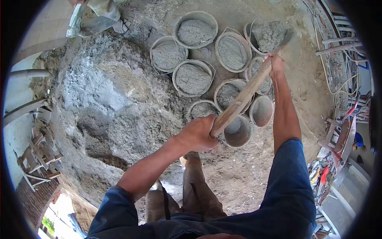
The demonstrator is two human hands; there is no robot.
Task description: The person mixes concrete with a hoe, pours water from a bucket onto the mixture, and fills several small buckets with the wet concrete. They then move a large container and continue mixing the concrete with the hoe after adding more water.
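Both my hands are closed around the wooden handle of a shovel (243,99), which slants up to the right. My left hand (199,133) grips its near end, while my right hand (275,65) holds it farther up, close to the blade. Wet grey mortar (270,35) lies at the blade end, over a bucket (248,34) at the upper right. The blade itself is mostly hidden by mortar. Left of the shovel stand several buckets filled with mortar, among them one bucket (217,27) at the back. Under the handle, one bucket (248,135) holds only a little grey material.
A large mortar heap (131,87) covers the ground on the left. Another person's foot (120,27) shows at the top left, beside a light-coloured container (76,20). Cables (338,93) and a wheelbarrow-like object (345,139) lie along the right side.
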